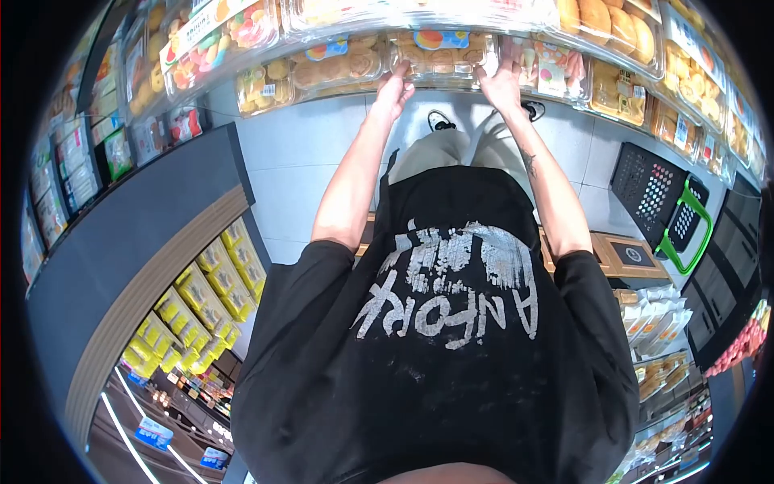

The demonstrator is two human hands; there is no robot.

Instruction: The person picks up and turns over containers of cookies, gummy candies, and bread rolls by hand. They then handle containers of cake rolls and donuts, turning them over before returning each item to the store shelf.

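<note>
A clear plastic box of golden-brown pastries (443, 58) with a blue and orange label sits in the front row of the display. My left hand (393, 90) is at its near left corner, fingers curled against the plastic. At the near right corner, my right hand (501, 84) has its fingers bent around the edge; some fingertips are hidden. To the left is another pastry box (337, 64) with a similar label. A pack with pink and white contents (556, 68) lies just right of my right hand.
More boxed buns (609, 24) are stacked behind and above the front row. A black shopping basket with a green handle (685, 230) stands on the floor at right. Yellow packs (201, 294) fill a shelf at left, beside a dark counter edge (145, 206).
</note>
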